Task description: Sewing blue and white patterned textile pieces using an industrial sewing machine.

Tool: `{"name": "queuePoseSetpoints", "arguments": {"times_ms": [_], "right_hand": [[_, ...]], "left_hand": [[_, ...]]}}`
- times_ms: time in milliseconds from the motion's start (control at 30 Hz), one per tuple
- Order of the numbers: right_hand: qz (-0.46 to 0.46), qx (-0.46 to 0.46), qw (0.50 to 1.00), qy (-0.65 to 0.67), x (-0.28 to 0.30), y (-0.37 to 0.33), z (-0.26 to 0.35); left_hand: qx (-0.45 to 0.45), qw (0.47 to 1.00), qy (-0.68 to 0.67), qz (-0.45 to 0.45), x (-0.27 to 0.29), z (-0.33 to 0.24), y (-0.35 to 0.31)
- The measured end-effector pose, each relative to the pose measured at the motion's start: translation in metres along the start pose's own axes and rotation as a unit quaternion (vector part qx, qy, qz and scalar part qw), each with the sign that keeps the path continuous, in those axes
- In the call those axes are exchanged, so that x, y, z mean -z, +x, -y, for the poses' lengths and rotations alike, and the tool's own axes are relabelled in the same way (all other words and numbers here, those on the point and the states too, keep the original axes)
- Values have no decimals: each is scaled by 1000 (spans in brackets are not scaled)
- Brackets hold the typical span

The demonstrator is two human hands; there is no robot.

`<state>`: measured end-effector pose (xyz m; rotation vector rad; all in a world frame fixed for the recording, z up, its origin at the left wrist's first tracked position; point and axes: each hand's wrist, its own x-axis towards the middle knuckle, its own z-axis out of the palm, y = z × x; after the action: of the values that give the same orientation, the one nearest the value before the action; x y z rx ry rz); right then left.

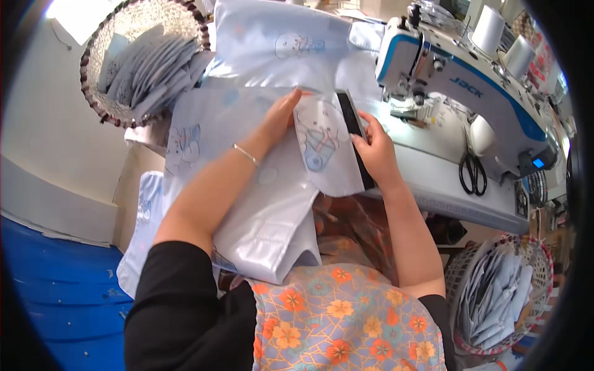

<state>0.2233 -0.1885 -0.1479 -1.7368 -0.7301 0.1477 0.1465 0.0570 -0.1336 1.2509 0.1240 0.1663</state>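
A small pale fabric piece (322,139) printed with a cartoon bear lies between my hands, over a larger sheet of shiny pale blue-grey fabric (216,117). My left hand (283,119) is closed at the small piece's left edge, its fingers mostly hidden. Along the right side of that piece runs a flat, dark-edged plate (354,123), partly covered by the fabric. My right hand (376,148) grips the plate's right edge, thumb on top. The larger sheet hangs over the table's front edge in folds toward my lap.
A white sewing machine (458,80) with thread cones (487,29) stands to the right. Black-handled scissors (473,173) lie by its base. Baskets of stacked fabric pieces stand at the upper left (93,80) and lower right (458,309). More printed fabric (278,43) spreads across the far side.
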Motion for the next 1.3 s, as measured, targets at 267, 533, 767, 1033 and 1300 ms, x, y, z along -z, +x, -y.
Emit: {"name": "queuePoseSetpoints", "arguments": {"times_ms": [267,533,767,1033,1300], "right_hand": [[-2,47,987,-152,1,-13,4],[93,-141,983,-73,22,-2,17],[-34,-93,929,356,42,14,34],[-16,164,981,-103,16,6,-5],[-24,168,979,-116,13,8,-14]], "left_hand": [[57,979,180,-77,-12,6,1],[42,996,68,-50,-4,7,-5],[-15,996,14,83,18,25,2],[123,992,-23,30,-12,-11,-6],[95,987,119,45,-31,-24,45]]}}
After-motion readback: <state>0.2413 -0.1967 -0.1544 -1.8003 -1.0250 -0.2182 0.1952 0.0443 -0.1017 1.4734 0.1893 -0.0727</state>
